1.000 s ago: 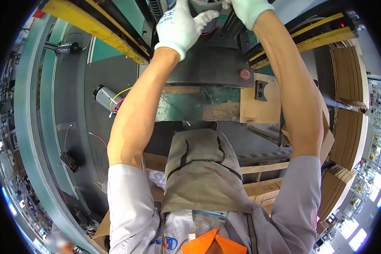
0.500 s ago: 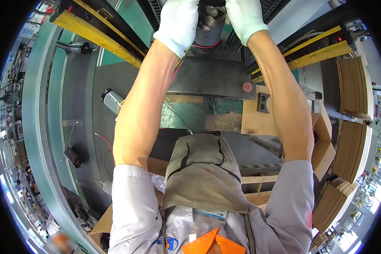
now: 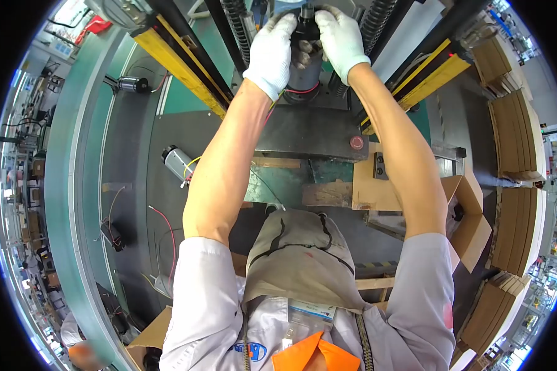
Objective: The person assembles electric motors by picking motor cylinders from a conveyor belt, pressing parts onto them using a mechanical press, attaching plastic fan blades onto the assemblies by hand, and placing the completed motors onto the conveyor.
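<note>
My left hand (image 3: 271,57), in a white knit glove, has its fingers curled on the left side of a black round part (image 3: 307,27). On the opposite side of that part my right hand (image 3: 343,38), gloved the same way, is closed with its thumb on top. Below the black part stands a grey motor cylinder (image 3: 303,79), upright between two coil springs, the left spring (image 3: 236,25) and the right spring (image 3: 377,28). Worn grey fingertips show between my hands, under the black part; whose glove they belong to is unclear. Red and yellow wires run from the cylinder's base.
Yellow guard bars (image 3: 178,71) flank the press. A red button (image 3: 356,143) sits on its dark front plate. Another motor (image 3: 178,162) lies on the bench at left, near a green rail (image 3: 68,167). Open carton (image 3: 470,210) and stacked cardboard (image 3: 517,229) stand at right.
The view has shifted, so the hands, springs and press sit lower in the picture and the black part shows more. Both hands stay on the black part.
</note>
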Demonstrator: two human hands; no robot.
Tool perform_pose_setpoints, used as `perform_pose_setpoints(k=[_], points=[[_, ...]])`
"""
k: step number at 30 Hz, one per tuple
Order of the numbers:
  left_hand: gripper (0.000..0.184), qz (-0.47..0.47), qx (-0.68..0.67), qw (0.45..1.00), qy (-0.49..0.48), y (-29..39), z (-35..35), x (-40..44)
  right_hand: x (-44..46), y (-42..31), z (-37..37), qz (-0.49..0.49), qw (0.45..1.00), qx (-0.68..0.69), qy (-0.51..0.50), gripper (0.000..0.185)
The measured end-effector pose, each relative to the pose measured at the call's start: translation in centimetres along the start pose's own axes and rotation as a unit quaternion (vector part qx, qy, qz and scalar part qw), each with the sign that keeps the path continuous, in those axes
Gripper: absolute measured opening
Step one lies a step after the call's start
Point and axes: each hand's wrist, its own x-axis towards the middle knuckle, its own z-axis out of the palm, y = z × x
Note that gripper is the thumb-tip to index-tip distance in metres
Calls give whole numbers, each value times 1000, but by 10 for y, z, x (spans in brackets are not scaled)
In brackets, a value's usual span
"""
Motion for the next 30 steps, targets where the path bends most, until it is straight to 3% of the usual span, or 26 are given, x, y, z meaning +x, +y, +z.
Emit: perform_pose_setpoints(k=[1, 5, 7, 9, 10, 11, 12, 14, 15, 16, 17, 18, 19, 22, 24, 26, 28, 29, 30], points=[[25, 13, 12, 1000, 24, 7, 12, -9, -1, -1, 0, 58, 998, 25, -24, 38], [29, 7, 29, 999, 22, 17, 8, -16, -4, -31, -14, 174, 980, 82, -58, 46], [33, -49, 180, 982, 34, 36, 2, -46, -18, -47, -31, 234, 956, 152, -92, 49], [37, 53, 244, 968, -30, 11, -48, -56, -46, -49, -50, 288, 923, 236, -101, 47], [36, 179, 402, 895, -68, 0, -73, -75, -71, -46, -60, 269, 919, 276, -89, 46], [35, 313, 535, 782, -60, -12, -98, -94, -107, -37, -70, 279, 915, 274, -98, 44], [31, 269, 592, 759, -35, -35, -125, -122, -143, -28, -80, 289, 912, 272, -106, 42], [32, 152, 498, 851, 70, -82, -157, -169, -218, -12, -97, 338, 892, 267, -140, 38], [37, 183, 605, 770, 80, -102, -179, -184, -272, 28, -100, 334, 901, 215, -172, 37], [43, 219, 653, 723, 53, -107, -187, -192, -317, 52, -104, 359, 898, 173, -184, 35], [44, 183, 696, 693, 46, -115, -189, -199, -363, 76, -109, 383, 892, 132, -199, 37], [46, 146, 736, 660, 40, -119, -190, -202, -379, 56, -107, 560, 785, 220, -147, 39], [47, 143, 755, 639, 41, -118, -189, -203, -400, 55, -108, 587, 765, 228, -133, 39], [48, 125, 772, 624, -10, -101, -193, -199, -427, 52, -93, 612, 743, 229, -143, 39], [42, 147, 779, 610, -3, -91, -196, -195, -420, 42, -74, 583, 756, 205, -215, 44], [37, 138, 657, 741, -26, -92, -224, -179, -409, 28, -54, 545, 773, 179, -271, 48], [38, 71, 609, 777, 142, -103, -273, -177, -403, 18, -36, 530, 779, 154, -299, 52], [39, 40, 606, 775, 176, -108, -304, -175, -407, 23, -25, 492, 795, 134, -328, 53], [44, 12, 655, 737, 166, -110, -336, -178, -408, 28, -15, 452, 810, 111, -357, 54]])
